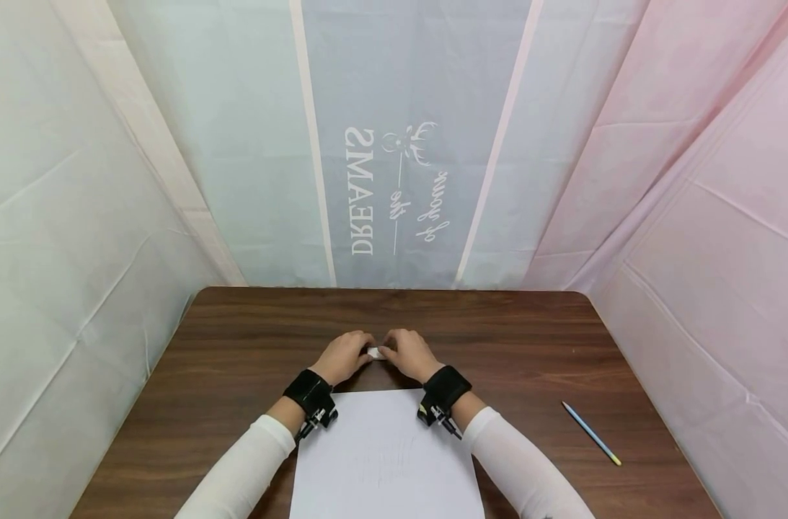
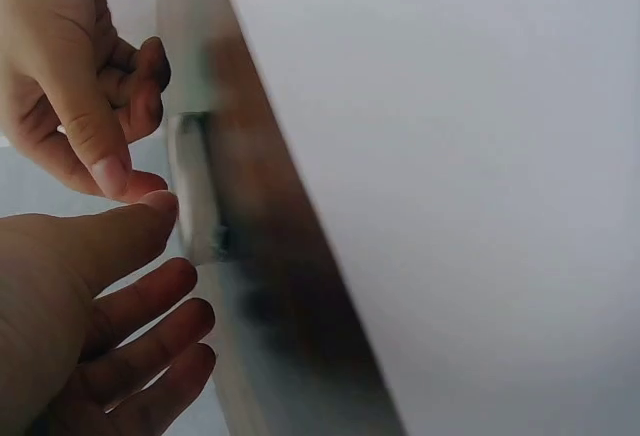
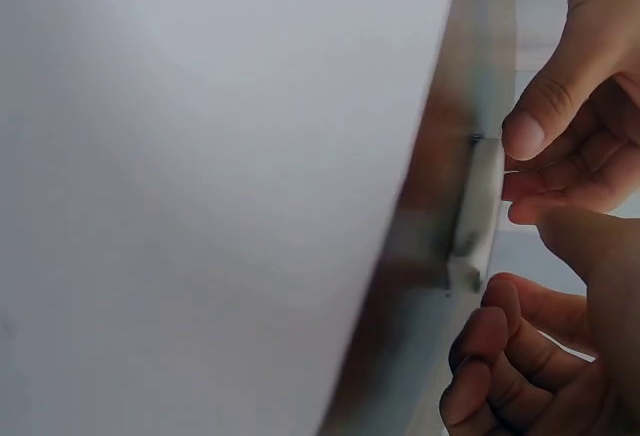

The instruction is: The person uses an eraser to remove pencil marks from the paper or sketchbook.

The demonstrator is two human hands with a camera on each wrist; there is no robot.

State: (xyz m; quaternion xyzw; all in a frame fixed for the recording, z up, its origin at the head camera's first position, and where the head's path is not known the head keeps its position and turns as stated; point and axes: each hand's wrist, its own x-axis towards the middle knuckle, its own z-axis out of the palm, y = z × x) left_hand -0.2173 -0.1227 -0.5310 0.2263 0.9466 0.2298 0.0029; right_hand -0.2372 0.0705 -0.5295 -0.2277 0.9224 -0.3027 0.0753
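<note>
A small white block that looks like an eraser (image 1: 375,353) lies on the brown wooden table (image 1: 251,346), just beyond the sheet of paper (image 1: 381,461). My left hand (image 1: 346,357) is at the block's left end, fingers loosely bent. From the other side comes my right hand (image 1: 412,355), its thumb overlapping the block's right end in the head view. Both wrist views show the thumbs and forefingers close together beside the eraser (image 2: 197,191), the other fingers relaxed and spread. The paper carries faint grey strokes.
Off to the right on the table lies a light blue pencil (image 1: 591,434) with a yellow end. Fabric curtains (image 1: 406,72) enclose the table at the back and sides. Black wristbands (image 1: 311,393) with small cameras sit over both wrists.
</note>
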